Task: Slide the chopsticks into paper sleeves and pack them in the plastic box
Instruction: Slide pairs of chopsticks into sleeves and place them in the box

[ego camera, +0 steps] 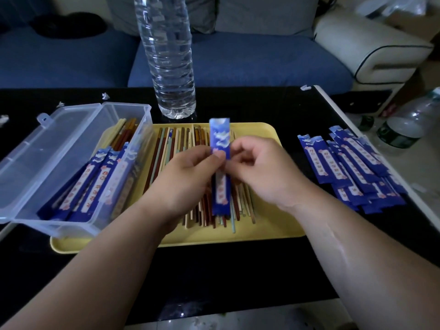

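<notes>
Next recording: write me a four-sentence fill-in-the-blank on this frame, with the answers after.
The left hand and right hand pinch one blue ____ above the tray.
Loose chopsticks lie on a tray coloured ____.
The box has its lid ____.
Spare sleeves lie to the person's ____ of the tray.
Answers: sleeve; yellow; open; right.

Nothing can be read: the blue paper sleeves [333, 164] carry a pale strip printed with red characters, but these are too blurred and small to make out.
</notes>
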